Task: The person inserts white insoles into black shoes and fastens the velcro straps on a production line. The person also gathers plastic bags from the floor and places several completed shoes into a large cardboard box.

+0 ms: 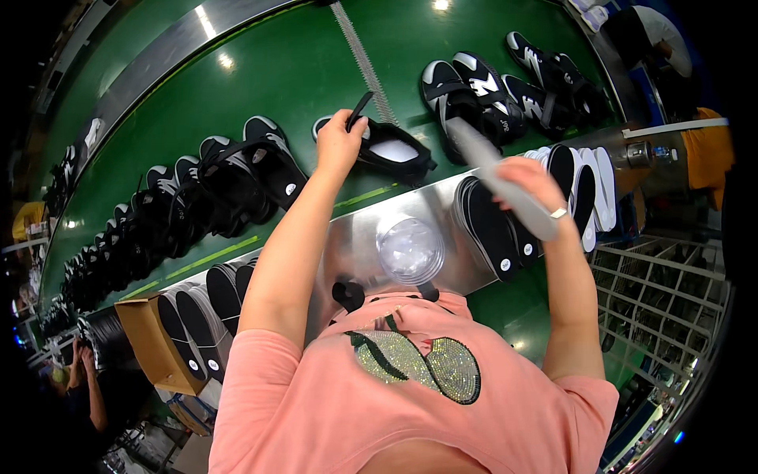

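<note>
A: Head view: left hand [341,142] out over the green conveyor belt [276,71], fingers pinched shut on the thin black strap [361,108] of a black sandal with a white insole [387,150]; sandal lies on the belt just beyond the shiny metal ledge [355,241].

B: Right hand?

A: Right hand [527,183] clenched round a grey, motion-blurred stick-like tool [493,170], its tip toward the pair of black-and-white sandals [474,95]; what kind of tool, can't tell.

B: Risks?

A: My read: strap grip is only fingertips, so a tug could slip it loose; belt might carry the sandal off; the swinging tool could clip the upright row of black soles [497,225]; clear plastic cup [410,251] sits near the ledge's edge, an elbow could knock it.
</note>
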Tool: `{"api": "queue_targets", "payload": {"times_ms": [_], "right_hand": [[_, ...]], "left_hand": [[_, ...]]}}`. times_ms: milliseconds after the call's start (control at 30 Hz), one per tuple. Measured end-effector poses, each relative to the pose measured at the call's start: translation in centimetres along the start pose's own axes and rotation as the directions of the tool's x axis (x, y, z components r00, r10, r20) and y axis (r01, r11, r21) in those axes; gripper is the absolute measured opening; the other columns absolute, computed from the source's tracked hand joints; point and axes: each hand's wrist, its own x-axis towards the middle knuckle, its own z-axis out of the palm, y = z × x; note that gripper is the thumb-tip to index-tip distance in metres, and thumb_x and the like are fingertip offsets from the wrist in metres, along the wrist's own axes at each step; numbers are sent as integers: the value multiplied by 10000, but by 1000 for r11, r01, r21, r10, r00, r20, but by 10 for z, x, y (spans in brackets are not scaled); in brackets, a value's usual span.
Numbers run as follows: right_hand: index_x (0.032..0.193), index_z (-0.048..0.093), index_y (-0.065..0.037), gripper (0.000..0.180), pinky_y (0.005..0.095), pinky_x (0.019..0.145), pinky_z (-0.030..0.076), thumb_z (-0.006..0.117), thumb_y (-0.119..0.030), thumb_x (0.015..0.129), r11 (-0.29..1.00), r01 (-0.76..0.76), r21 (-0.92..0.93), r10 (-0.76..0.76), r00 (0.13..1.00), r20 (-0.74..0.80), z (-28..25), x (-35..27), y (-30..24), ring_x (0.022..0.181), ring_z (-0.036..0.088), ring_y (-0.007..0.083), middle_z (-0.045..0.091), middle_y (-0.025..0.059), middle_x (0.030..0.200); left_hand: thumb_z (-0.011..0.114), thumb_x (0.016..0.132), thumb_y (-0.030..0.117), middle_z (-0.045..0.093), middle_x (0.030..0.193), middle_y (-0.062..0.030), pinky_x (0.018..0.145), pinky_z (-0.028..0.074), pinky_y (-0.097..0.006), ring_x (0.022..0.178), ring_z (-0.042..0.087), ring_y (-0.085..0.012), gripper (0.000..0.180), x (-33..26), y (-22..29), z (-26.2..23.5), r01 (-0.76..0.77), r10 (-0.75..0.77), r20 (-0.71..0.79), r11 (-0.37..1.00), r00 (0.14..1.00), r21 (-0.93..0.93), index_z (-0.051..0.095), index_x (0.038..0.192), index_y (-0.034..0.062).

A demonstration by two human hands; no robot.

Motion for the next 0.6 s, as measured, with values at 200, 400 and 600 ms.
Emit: {"api": "queue_targets", "payload": {"times_ms": [200, 400, 600], "right_hand": [[691, 617, 30, 263, 365, 629, 460, 547, -211, 613, 433, 323, -842, 27, 929, 370, 96, 94, -25, 645, 581, 338, 590, 221, 694], [845, 630, -74, 191, 406, 734, 441, 575, -128, 671, -150, 441, -885, -244, 851, 466, 138, 109, 14, 826, 565, 293, 530, 126, 916], [972, 545, -62, 449, 402, 743, 414, 660, -289, 603, -195, 325, -925, -87, 934, 346, 106, 68, -19, 850, 551, 284, 536, 117, 927]], "left_hand": [[577, 765, 158, 584, 733, -188, 627, 431, -366, 695, 570, -331, 191, -5, -6, 4, -51, 53, 82, 998, 995, -21, 556, 855, -9], [571, 770, 151, 589, 739, -185, 643, 439, -363, 720, 577, -329, 177, -5, -18, 15, -49, 50, 2, 993, 999, -103, 561, 881, 15], [556, 777, 165, 595, 764, -179, 658, 437, -395, 752, 569, -352, 181, -11, -15, 23, -35, 32, -73, 999, 997, -41, 560, 909, 40]]}}
